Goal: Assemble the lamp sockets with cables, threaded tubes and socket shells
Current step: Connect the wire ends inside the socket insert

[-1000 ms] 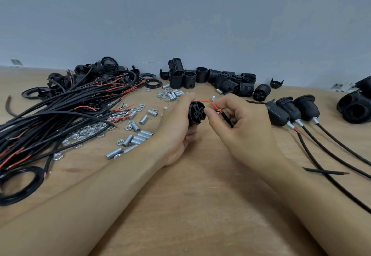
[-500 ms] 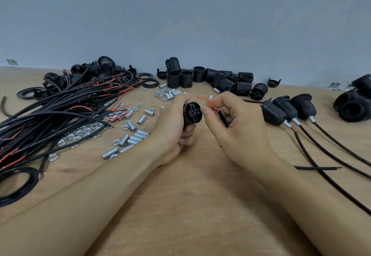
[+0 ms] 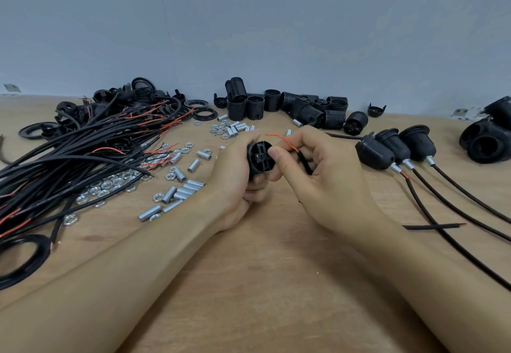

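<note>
**Cable end nearing the socket core at mid-frame**

Compared with the frame half a second back, the hands are sitting almost where they were; the right thumb is now pressing closer against the socket's face, and the red wire is arching a little higher above it.

The socket core (image 3: 260, 156) is showing just above the centre of the frame: a round black plastic piece, its end face turned toward the camera, with square recesses and a small metal contact visible. The left hand (image 3: 237, 186) is gripping it, fingers curled round its body from below and the thumb lying over the top.

The right hand (image 3: 320, 175) is pinching a black cable (image 3: 304, 163) between thumb and forefinger, fingers closed tight on it, just right of the socket. A bare red wire (image 3: 282, 139) is curving out of the cable's end, over the socket's upper edge.

On the wooden table (image 3: 262, 283), a bundle of cables (image 3: 69, 159) is lying at left, threaded tubes (image 3: 179, 192) near it, socket shells (image 3: 290, 106) at top centre, and three finished sockets (image 3: 395, 150) at right.
</note>
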`<state>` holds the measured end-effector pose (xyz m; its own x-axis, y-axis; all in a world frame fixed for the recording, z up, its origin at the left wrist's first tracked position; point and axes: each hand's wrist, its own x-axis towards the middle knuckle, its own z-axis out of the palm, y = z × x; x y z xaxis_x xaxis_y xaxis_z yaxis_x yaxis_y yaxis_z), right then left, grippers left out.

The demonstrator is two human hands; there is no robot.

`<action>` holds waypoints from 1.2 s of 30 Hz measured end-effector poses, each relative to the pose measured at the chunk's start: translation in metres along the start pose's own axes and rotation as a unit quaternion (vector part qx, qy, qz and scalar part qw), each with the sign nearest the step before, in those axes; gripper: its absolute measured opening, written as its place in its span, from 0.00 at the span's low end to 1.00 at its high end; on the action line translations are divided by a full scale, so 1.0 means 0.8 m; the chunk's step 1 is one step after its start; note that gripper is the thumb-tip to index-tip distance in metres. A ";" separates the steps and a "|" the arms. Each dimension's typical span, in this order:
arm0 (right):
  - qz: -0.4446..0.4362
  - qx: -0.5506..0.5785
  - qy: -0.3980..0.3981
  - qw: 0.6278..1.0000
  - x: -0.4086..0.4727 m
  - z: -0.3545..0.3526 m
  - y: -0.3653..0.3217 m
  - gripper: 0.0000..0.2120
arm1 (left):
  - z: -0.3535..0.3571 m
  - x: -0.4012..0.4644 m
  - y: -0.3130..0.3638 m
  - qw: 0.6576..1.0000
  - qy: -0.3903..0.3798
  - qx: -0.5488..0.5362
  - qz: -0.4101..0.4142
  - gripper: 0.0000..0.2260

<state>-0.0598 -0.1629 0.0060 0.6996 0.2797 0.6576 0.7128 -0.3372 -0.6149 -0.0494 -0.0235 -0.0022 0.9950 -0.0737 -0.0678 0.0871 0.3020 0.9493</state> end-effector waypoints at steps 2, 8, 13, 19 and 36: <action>0.001 0.006 0.002 1.000 -0.001 0.003 -0.002 0.05 | 0.000 -0.002 0.001 1.000 -0.018 -0.014 -0.002 0.16; 0.028 0.042 -0.002 0.999 -0.002 0.002 -0.008 0.08 | -0.002 -0.002 -0.001 0.999 -0.039 -0.031 -0.001 0.20; 0.044 0.044 -0.004 0.998 -0.004 0.005 -0.007 0.07 | -0.001 -0.002 -0.004 1.000 -0.012 -0.017 0.010 0.21; 0.067 0.045 -0.013 0.997 -0.001 -0.001 -0.005 0.06 | -0.002 -0.001 -0.004 1.000 0.014 0.013 0.024 0.18; -0.109 -0.081 0.045 0.990 0.007 -0.008 0.003 0.02 | 0.002 0.002 0.001 0.999 0.044 -0.004 0.003 0.18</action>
<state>-0.0546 -0.1679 0.0113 0.5177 0.2835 0.8072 0.8239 -0.4194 -0.3812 -0.0478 -0.0250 -0.0010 0.9960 0.0117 -0.0887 0.0807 0.3089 0.9476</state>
